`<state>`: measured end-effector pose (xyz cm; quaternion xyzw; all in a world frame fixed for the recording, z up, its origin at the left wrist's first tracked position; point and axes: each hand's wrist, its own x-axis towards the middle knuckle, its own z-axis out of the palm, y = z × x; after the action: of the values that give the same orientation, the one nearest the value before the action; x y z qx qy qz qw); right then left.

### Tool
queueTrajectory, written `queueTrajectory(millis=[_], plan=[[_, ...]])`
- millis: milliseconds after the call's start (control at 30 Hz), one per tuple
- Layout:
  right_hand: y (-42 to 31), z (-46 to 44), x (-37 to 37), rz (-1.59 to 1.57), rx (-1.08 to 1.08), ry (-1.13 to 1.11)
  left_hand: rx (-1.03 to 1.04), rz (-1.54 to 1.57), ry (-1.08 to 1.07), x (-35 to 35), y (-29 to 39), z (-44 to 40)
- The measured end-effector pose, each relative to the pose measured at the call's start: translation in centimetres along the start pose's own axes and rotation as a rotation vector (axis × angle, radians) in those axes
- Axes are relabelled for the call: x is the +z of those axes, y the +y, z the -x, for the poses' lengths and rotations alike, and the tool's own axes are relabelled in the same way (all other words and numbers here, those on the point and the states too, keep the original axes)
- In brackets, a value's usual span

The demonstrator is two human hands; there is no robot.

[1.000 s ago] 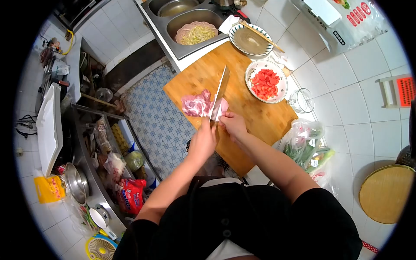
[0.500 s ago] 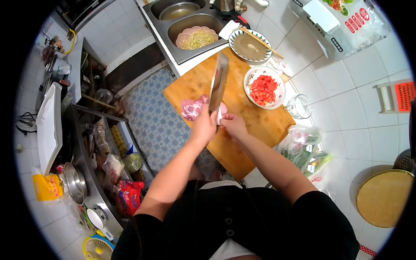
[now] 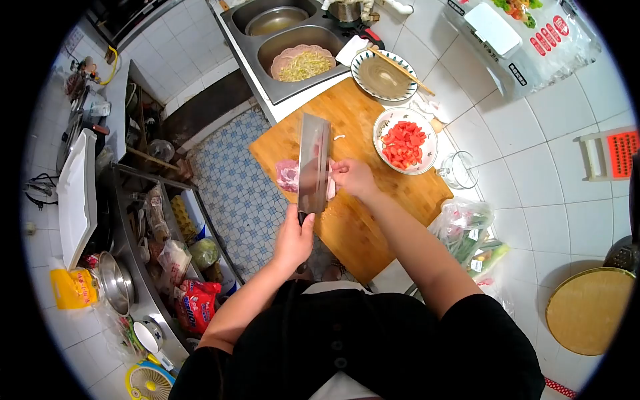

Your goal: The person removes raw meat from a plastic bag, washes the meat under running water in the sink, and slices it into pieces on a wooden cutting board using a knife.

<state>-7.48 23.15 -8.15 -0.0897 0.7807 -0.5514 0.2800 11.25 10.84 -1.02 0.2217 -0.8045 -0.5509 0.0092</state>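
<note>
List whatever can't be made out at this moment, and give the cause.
All in the head view:
- Middle of the raw pink meat: behind the wide steel cleaver blade.
- Most of the black cleaver handle: inside the left hand.
- Base of the yellow-and-blue fan: cut off by the bottom edge.
- Print on the small white label: too small.

I see one big knife (image 3: 313,163), one wood board (image 3: 363,233), two sinks (image 3: 283,35), one bowl (image 3: 427,162) of red bits (image 3: 404,145), one red bag (image 3: 196,305) and one fan (image 3: 148,383).
</note>
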Motion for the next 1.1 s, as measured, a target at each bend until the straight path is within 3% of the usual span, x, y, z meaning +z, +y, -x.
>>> queueTrajectory(millis=[67,167,367,467,767,933,1100], plan=[[-1.3,0.7,-0.8,-0.114,0.117,-0.082,-0.001,-0.021,-0.004,0.2,0.4,0.0],[1.4,-0.1,-0.7,-0.065,0.061,-0.046,-0.019,-0.001,0.001,0.7,0.6,-0.3],[-0.1,1.1,-0.6,-0.066,0.149,-0.143,-0.009,0.007,0.014,0.9,2.0,-1.2],[-0.7,2.6,-0.2,-0.197,0.159,-0.119,0.031,-0.008,0.038,0.8,2.9,-1.4],[-0.3,4.1,1.6,-0.326,0.085,0.026,-0.025,-0.048,-0.012,0.2,2.4,-0.8],[1.4,2.9,1.7,-0.273,-0.092,0.01,0.019,-0.031,0.019,0.5,2.7,-1.5],[0.3,3.2,1.7,-0.383,0.147,-0.032,0.105,-0.202,0.04,0.3,5.0,-2.3]])
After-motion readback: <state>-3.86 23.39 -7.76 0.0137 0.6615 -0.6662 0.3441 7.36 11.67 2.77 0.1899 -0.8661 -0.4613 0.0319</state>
